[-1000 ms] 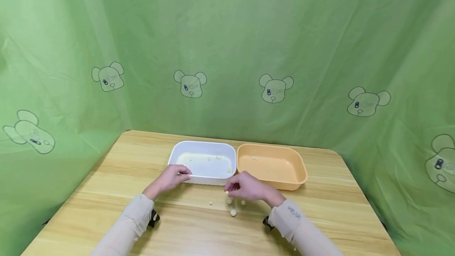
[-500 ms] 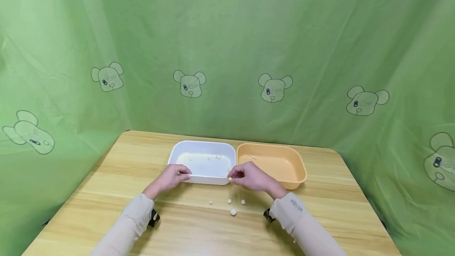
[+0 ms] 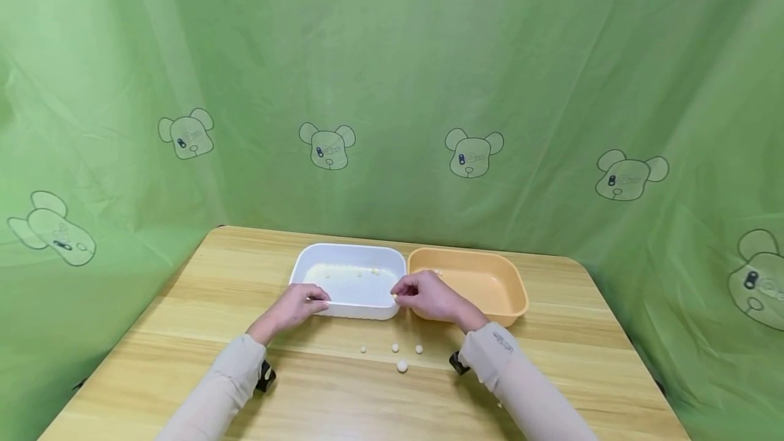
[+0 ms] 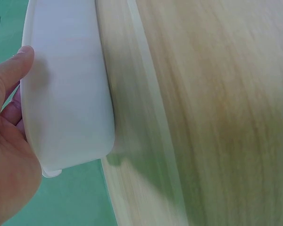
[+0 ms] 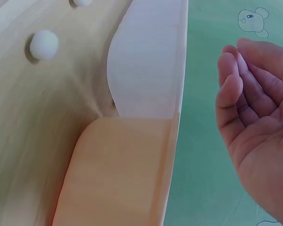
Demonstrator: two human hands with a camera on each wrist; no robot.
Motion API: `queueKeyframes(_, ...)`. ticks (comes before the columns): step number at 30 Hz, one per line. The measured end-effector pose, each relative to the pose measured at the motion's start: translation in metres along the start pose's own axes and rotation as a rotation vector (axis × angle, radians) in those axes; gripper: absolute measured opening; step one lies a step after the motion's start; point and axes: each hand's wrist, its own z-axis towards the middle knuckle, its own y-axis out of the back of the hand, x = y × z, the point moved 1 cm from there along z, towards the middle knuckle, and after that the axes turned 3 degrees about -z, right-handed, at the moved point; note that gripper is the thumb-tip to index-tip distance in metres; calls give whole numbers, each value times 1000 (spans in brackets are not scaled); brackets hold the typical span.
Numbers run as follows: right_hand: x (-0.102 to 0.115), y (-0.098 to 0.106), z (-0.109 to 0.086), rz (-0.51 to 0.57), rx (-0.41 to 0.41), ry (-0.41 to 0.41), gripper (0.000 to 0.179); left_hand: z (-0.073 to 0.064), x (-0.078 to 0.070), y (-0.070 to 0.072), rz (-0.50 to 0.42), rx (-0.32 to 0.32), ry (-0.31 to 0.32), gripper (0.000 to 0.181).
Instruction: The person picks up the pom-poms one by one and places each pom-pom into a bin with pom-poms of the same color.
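Two hands at two trays on a wooden table (image 3: 318, 400). The left hand (image 3: 298, 303) grips the near rim of the white tray (image 3: 361, 312), its thumb on the outer wall and its other fingers behind the rim. The right hand (image 3: 427, 296) pinches a small yellow ball (image 3: 395, 296) at its drawn-together fingertips, over the right front corner of the same tray (the ball cannot be seen in the right wrist view). Inside the white tray, small pale pieces (image 3: 376, 271) lie beyond and to the left of the right fingertips. The orange tray (image 3: 490, 291) stands beside the white one, behind and to the right of those fingers. Four white balls (image 3: 401, 366) rest on the table, nearer the wearer than the right fingers, the largest nearest of all
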Motion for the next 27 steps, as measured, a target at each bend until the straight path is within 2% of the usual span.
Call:
queueKeyframes(5,0,0,6,-12,-2,-26,15,1,1,1,-11,-6,-23,4)
queueKeyframes(27,-11,-9,30,15,21,-25,15,0,0,0,-28,6,18,5)
